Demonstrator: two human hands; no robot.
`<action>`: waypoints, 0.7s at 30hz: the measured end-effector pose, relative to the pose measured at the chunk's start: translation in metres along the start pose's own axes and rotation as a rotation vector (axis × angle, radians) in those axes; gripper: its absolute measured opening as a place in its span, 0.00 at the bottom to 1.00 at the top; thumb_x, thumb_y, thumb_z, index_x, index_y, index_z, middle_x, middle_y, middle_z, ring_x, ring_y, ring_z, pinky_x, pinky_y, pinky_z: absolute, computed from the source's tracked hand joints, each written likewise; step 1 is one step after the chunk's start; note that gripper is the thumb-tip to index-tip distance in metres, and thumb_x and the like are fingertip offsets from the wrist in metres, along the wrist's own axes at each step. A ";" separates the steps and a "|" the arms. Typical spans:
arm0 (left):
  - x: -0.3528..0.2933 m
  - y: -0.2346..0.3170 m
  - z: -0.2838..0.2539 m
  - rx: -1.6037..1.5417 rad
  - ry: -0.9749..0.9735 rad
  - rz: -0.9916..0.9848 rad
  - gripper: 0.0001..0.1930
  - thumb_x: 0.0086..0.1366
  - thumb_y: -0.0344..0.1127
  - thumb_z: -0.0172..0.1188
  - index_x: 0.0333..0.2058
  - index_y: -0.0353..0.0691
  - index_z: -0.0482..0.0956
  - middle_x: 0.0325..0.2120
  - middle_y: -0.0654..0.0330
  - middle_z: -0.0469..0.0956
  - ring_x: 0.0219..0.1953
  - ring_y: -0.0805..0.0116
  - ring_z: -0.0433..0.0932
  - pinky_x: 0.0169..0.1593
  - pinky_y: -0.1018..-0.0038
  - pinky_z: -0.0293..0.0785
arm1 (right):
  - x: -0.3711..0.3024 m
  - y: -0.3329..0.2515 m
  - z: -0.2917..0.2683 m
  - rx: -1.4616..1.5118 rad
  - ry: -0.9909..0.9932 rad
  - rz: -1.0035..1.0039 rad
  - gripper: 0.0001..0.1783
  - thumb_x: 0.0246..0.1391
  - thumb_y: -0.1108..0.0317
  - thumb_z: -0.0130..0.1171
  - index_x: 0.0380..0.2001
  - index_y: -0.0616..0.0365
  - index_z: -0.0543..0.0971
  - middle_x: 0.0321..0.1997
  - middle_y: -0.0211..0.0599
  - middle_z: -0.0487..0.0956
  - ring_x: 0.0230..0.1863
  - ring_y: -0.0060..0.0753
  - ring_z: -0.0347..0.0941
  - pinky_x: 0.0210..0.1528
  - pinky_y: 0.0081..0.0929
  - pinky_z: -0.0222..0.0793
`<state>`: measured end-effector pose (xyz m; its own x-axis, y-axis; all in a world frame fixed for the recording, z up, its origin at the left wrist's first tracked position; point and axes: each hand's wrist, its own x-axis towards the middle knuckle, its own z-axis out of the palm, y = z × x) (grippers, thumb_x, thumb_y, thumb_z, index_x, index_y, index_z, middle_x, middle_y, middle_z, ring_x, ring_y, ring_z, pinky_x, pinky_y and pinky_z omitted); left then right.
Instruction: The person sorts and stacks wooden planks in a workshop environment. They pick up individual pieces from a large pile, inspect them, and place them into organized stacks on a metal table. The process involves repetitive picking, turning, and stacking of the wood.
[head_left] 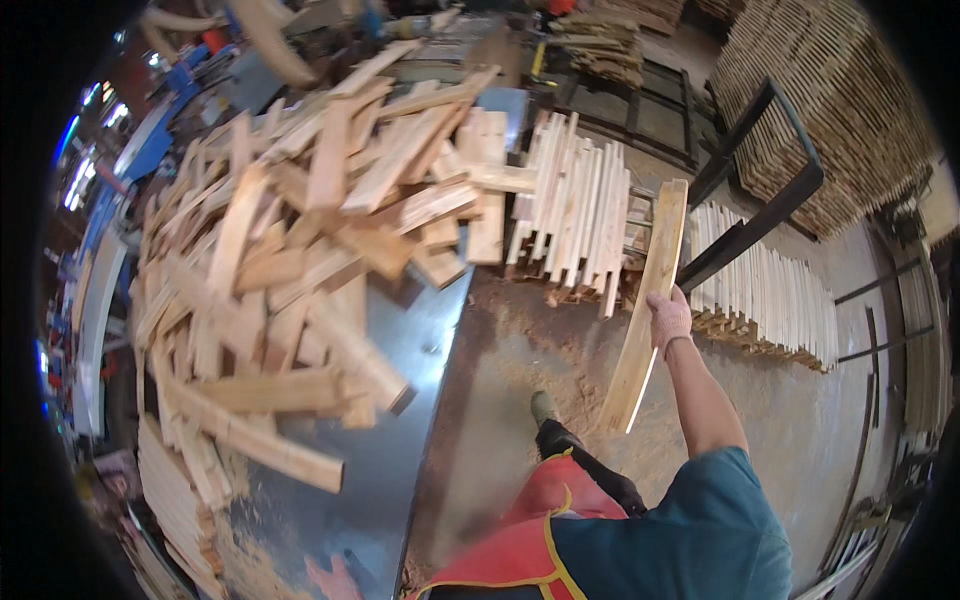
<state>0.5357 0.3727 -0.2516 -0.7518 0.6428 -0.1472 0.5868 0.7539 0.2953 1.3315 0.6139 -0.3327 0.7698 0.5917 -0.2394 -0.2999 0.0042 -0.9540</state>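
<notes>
Nearest, a red apron [490, 548] with yellow trim is covering the person's front, and a teal sleeve [680, 525] is wrapping the right upper arm. At the lower edge, the left hand [335, 578] is showing blurred and partly cut off, its fingers spreading loosely over the metal bench [425, 335]; whether it is touching the surface, I cannot tell. The right hand [672, 318] is reaching forward and clutching a long pale plank [652, 280] by its right edge, around the middle. The plank is slanting, its upper end leaning right, and is standing out beyond the bench's edge in front of the sawdust-strewn floor [790, 420]. Below it, a shoe [543, 408] is resting on that floor. To the left, a jumbled heap of boards [235, 235] is covering much of the bench, some ends jutting over others. Farther on, pale strips [575, 200] are lying packed side by side left of the plank. To its right, a black metal frame [745, 240] is rising before another row of strips [770, 295]. Beyond, a tall lumber stack [830, 105] is filling the upper right.
</notes>
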 end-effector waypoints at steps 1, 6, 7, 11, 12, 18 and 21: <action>0.009 0.040 0.026 -0.238 -0.008 -0.033 0.42 0.68 0.45 0.65 0.74 0.32 0.58 0.64 0.45 0.72 0.64 0.51 0.72 0.68 0.60 0.68 | 0.030 0.002 -0.003 -0.151 0.038 0.027 0.24 0.58 0.75 0.62 0.59 0.60 0.78 0.43 0.39 0.84 0.40 0.36 0.80 0.44 0.35 0.77; 0.068 0.199 0.077 -0.714 -0.172 -0.276 0.46 0.73 0.47 0.63 0.77 0.35 0.47 0.64 0.47 0.69 0.59 0.53 0.74 0.59 0.60 0.76 | 0.154 0.021 -0.004 -0.663 0.118 0.075 0.23 0.54 0.68 0.62 0.54 0.58 0.82 0.41 0.42 0.86 0.40 0.35 0.81 0.45 0.36 0.76; 0.085 0.211 0.089 -0.725 -0.110 -0.356 0.46 0.72 0.47 0.64 0.77 0.37 0.46 0.62 0.48 0.72 0.54 0.54 0.78 0.53 0.60 0.80 | 0.185 0.044 -0.016 -0.712 0.139 0.006 0.23 0.52 0.66 0.63 0.52 0.59 0.82 0.41 0.43 0.87 0.40 0.37 0.82 0.45 0.37 0.77; 0.103 0.207 0.111 -0.692 0.034 -0.373 0.48 0.70 0.43 0.69 0.78 0.44 0.45 0.47 0.54 0.78 0.34 0.64 0.79 0.30 0.67 0.78 | 0.250 0.082 0.002 -1.017 0.132 0.078 0.25 0.55 0.60 0.60 0.54 0.60 0.80 0.46 0.51 0.85 0.47 0.50 0.80 0.52 0.43 0.75; 0.101 0.203 0.107 -0.706 -0.048 -0.374 0.48 0.70 0.39 0.69 0.78 0.47 0.44 0.45 0.55 0.78 0.35 0.64 0.79 0.32 0.67 0.78 | 0.258 0.080 0.018 -1.035 0.080 0.143 0.27 0.57 0.56 0.59 0.57 0.60 0.79 0.52 0.54 0.84 0.54 0.56 0.79 0.56 0.45 0.74; 0.080 0.237 0.115 -0.544 0.005 -0.257 0.54 0.63 0.28 0.71 0.78 0.41 0.42 0.61 0.49 0.74 0.48 0.55 0.81 0.48 0.61 0.85 | 0.290 0.121 0.036 -0.759 -0.248 0.181 0.28 0.62 0.44 0.57 0.50 0.60 0.78 0.47 0.42 0.84 0.48 0.44 0.78 0.52 0.41 0.72; 0.052 0.189 0.082 -1.089 -0.119 -0.342 0.48 0.65 0.27 0.66 0.77 0.43 0.46 0.59 0.48 0.76 0.56 0.52 0.79 0.54 0.59 0.82 | 0.211 0.070 0.087 -0.897 -0.216 0.073 0.24 0.66 0.50 0.59 0.56 0.56 0.76 0.53 0.36 0.80 0.52 0.40 0.74 0.56 0.41 0.72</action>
<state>0.6324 0.5599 -0.2812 -0.7545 0.4791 -0.4486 -0.2583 0.4116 0.8740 1.4241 0.8093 -0.4348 0.6173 0.7039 -0.3514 0.2743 -0.6112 -0.7425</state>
